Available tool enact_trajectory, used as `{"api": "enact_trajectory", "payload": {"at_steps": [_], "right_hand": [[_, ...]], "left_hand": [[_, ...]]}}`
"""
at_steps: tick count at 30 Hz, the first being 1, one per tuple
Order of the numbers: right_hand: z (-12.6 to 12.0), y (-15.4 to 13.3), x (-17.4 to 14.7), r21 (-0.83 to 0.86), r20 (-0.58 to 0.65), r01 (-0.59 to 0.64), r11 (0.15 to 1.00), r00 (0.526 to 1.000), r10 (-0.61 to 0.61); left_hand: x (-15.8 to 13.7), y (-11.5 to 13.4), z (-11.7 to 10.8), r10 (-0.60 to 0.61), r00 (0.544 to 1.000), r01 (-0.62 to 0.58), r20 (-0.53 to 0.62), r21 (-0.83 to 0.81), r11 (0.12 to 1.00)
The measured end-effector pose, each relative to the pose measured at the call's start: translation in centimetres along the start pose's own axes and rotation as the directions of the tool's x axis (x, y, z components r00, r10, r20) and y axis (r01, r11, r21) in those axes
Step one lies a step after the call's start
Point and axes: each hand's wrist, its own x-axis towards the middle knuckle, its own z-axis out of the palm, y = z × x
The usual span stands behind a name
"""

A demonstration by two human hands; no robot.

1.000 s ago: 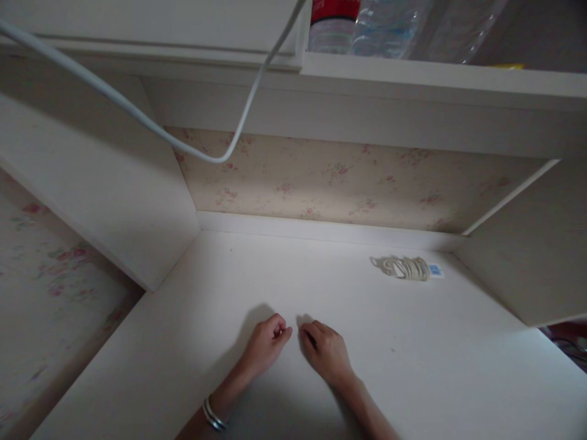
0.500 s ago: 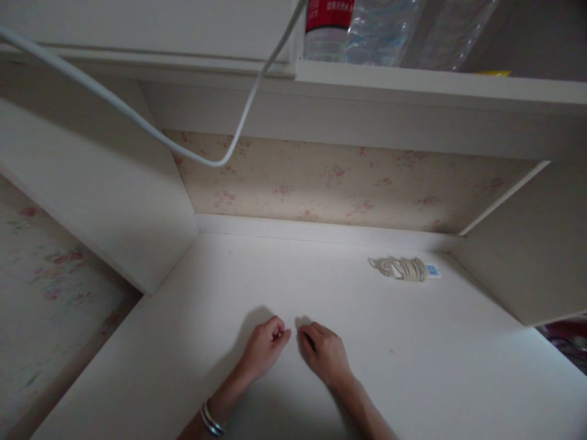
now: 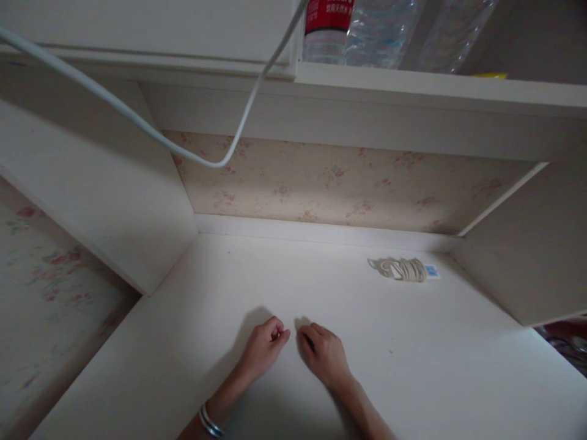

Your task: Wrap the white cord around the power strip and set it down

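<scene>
My left hand (image 3: 266, 343) rests on the white desktop (image 3: 293, 275), its fingers curled into a loose fist with the thumb pointing right. A silvery bracelet (image 3: 210, 420) circles the left wrist. Just across a narrow gap, my right hand (image 3: 323, 349) lies on the same surface, also curled closed. Nothing shows in either hand, and the hands do not touch each other. Farther back on the right lies a coiled off-white cord (image 3: 406, 269) with a small blue-and-white tag (image 3: 431, 271) at its end, apart from both hands.
A white cable (image 3: 220, 164) hangs in a loop across the upper left. Above the desk runs a shelf (image 3: 413, 82) holding clear plastic bottles (image 3: 378, 30), one with a red label (image 3: 328, 15). Side panels (image 3: 105, 183) stand left and right; flowered wallpaper (image 3: 321, 180) covers the back wall.
</scene>
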Motion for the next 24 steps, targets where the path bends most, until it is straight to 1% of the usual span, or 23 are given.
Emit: {"api": "enact_trajectory", "payload": {"at_steps": [10,12,14,16,17,18,20,22,23,24], "right_hand": [[0.0,-0.2,-0.1,0.022,0.001,-0.014,1.0,1.0,0.014],[-0.3,-0.1,0.0,0.078,0.025,-0.017,0.997,1.0,0.016],[-1.1,0.8,0.4,0.187,0.083,-0.005,0.982,0.996,-0.011],[-2.5,2.6,1.1,0.273,0.124,-0.016,0.962,0.992,-0.018],[-3.5,4.0,1.6,0.278,0.114,-0.044,0.959,0.993,0.012],[-4.7,5.6,2.2,0.246,0.091,-0.08,0.966,0.994,0.059],[-7.4,9.4,3.4,0.126,0.055,-0.15,0.981,0.988,0.144],[-10.3,13.5,4.7,-0.048,0.026,-0.22,0.974,0.975,0.221],[-11.8,15.5,5.2,-0.17,0.012,-0.267,0.949,0.962,0.273],[-13.2,17.3,5.7,-0.301,-0.002,-0.318,0.899,0.943,0.333]], "left_hand": [[0.0,0.2,-0.1,-0.001,1.0,0.001,-0.004,0.011,1.0],[0.0,0.1,0.0,0.005,1.0,-0.005,-0.006,0.012,1.0],[0.0,0.0,0.0,0.009,1.0,-0.009,-0.002,0.011,1.0],[0.0,-0.1,0.0,0.008,1.0,-0.008,0.0,0.015,1.0],[0.0,-0.2,0.0,0.005,1.0,-0.006,0.001,0.019,1.0],[0.0,-0.3,0.1,0.005,1.0,-0.005,0.002,0.024,1.0],[0.1,-0.5,0.1,0.009,1.0,-0.009,0.001,0.032,0.999],[0.3,-0.6,0.1,0.016,1.0,-0.016,-0.003,0.034,0.999],[0.4,-0.7,0.2,0.02,1.0,-0.02,-0.005,0.035,0.999],[0.5,-0.7,0.2,0.024,1.0,-0.024,-0.01,0.039,0.999]]}}
